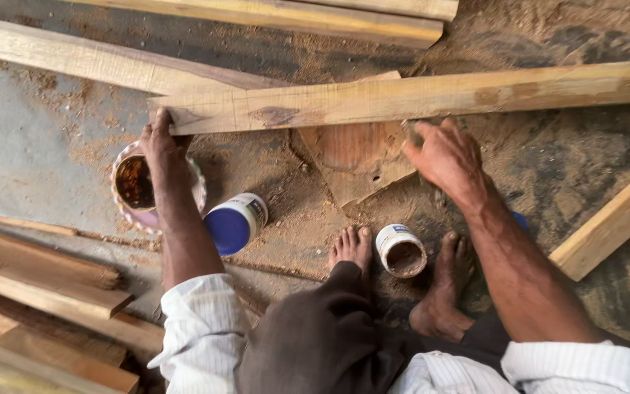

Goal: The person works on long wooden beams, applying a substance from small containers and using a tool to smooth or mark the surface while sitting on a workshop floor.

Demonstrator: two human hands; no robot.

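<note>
Person is squatting barefoot on a sawdusty floor [38, 157], working on a long pale plank [402, 98] that lies crosswise in front of them. Left hand [160, 138] is clamped over the plank's left end, fingers curled on the edge, steadying it. Right hand [442, 153] sits against the near edge of the plank about midway along, fingers bunched narrow around something small, maybe a rag or a bit of sandpaper, hard to tell, it's blurry.

Just under the left wrist there's an open tin [136, 182] with dark brown liquid in it, a blue-lidded jar [236, 222] lying on its side next to it, and a small open pot [401, 250] between the feet.

Progress-wise, I'd guess early: the plank looks raw and pale nearly all over, bar a couple of darker patches.
</note>
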